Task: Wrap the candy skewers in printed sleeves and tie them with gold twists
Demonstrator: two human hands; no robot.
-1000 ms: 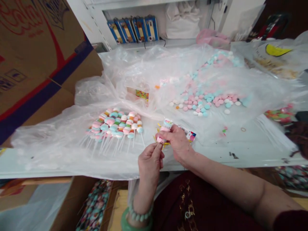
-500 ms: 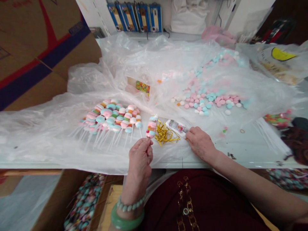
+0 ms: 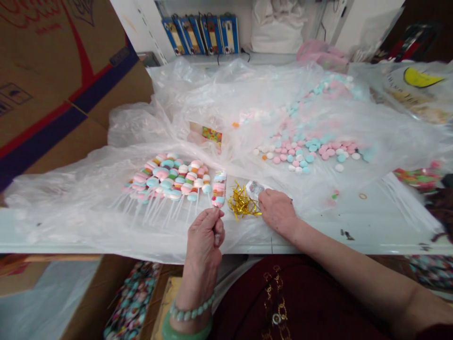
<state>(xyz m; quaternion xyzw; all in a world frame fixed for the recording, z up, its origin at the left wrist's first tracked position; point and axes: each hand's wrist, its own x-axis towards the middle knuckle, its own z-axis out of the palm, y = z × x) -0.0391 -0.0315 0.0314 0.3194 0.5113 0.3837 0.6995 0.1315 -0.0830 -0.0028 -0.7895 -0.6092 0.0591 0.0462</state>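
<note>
**Hands.** The left hand point(image 3: 203, 236) is closed in a pinch, thumb and fingers together, gripping the base of a stacked candy lollipop point(image 3: 218, 189). The lollipop stands roughly upright just above the fingertips, its pink, white and blue discs stacked along the stick. The fingers hide the lower stick. The right hand point(image 3: 278, 212) lies palm down and loosely open, not gripping anything, on the plastic sheet point(image 3: 88, 198). Its fingertips are at or just beside a clear printed wrapper point(image 3: 255, 190); contact cannot be confirmed at this angle.

**Things.** A tangle of gold twist ties point(image 3: 242, 203) lies between the hands, just left of the right fingertips and just right of the lollipop. Left of the lollipop, a cluster of finished lollipops point(image 3: 166, 177) lies with white sticks pointing toward the person. Beyond the right hand, loose pastel candy discs point(image 3: 304, 151) are scattered over the sheet, with more under or on its folds farther off.

**Surroundings.** A jade bangle point(image 3: 177, 328) and a beaded bracelet point(image 3: 191, 309) circle the left wrist. A dark red garment point(image 3: 283, 302) with gold chain print is below and between the forearms. A large cardboard box point(image 3: 60, 80) stands far to the left of the hands. Blue boxes point(image 3: 201, 35) stand on a shelf straight ahead.
</note>
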